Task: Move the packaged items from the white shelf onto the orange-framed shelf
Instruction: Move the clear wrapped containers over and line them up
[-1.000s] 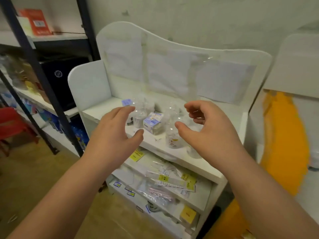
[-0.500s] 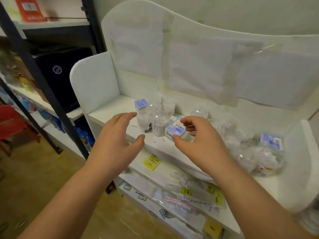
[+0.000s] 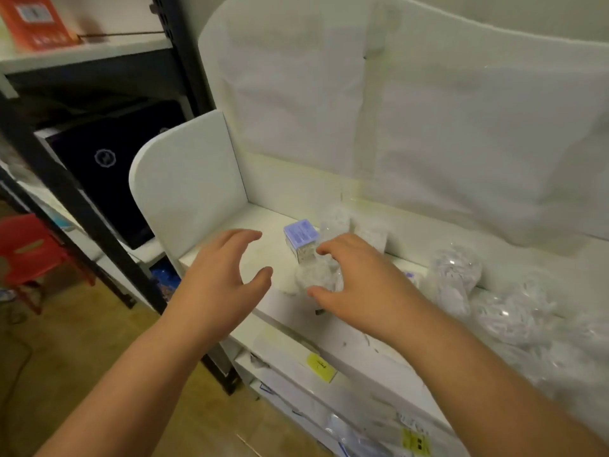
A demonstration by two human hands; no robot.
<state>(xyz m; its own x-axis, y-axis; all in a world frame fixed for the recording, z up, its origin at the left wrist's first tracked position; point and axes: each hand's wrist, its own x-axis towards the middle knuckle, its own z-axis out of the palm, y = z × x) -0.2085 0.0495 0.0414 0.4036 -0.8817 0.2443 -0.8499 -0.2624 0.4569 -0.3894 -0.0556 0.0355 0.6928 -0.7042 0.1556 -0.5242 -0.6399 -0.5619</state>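
The white shelf (image 3: 197,179) fills the middle of the view, and several clear plastic packages lie on its top board. A package with a blue-purple label (image 3: 301,237) stands near the left end. My right hand (image 3: 359,285) hovers over a round clear package (image 3: 311,275) just in front of that one, fingers spread around it, grip unclear. My left hand (image 3: 224,278) is open over the bare left part of the board, holding nothing. More clear packages (image 3: 456,275) lie to the right. The orange-framed shelf is out of view.
A black metal rack (image 3: 66,179) stands left of the white shelf, holding a dark box (image 3: 112,166) and an orange box (image 3: 33,21). A red stool (image 3: 29,249) sits on the floor at far left. Lower boards hold flat packets with yellow labels (image 3: 321,367).
The view has moved closer to the white shelf and turned left, so the orange shelf has left the frame. Both hands have reached further onto the top board, the right one over the round package.
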